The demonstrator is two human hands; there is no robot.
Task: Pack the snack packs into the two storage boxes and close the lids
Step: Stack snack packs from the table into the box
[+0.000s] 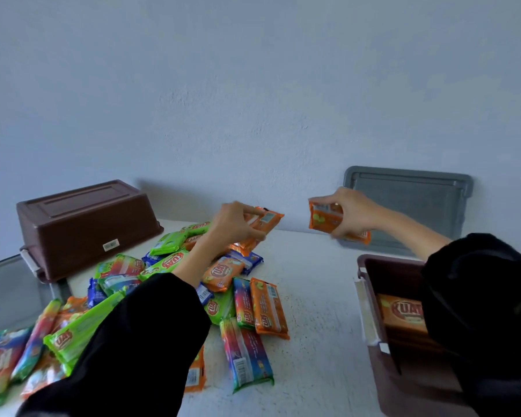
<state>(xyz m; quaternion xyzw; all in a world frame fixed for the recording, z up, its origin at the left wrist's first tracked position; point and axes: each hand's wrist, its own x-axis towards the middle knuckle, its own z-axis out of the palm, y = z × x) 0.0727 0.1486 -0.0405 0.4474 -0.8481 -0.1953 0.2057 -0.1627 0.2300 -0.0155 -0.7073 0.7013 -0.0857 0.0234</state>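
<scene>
A heap of snack packs (pixel 244 308) in orange, green, blue and rainbow wrappers covers the left half of the white table (pixel 319 296). My left hand (pixel 235 224) grips an orange pack (pixel 266 221) lifted above the far end of the heap. My right hand (pixel 354 213) holds another orange pack (pixel 322 221) in the air near the wall. At the right, an open brown storage box (pixel 370 266) holds an orange pack (pixel 402 313); my right sleeve hides most of its inside. A second brown box (pixel 82 227) lies upside down at the back left.
A grey lid (pixel 415 200) leans against the wall at the back right. Another grey lid (pixel 6 290) lies at the far left, partly under the overturned box. The blue-grey wall stands close behind the table. Bare tabletop shows between the heap and the open box.
</scene>
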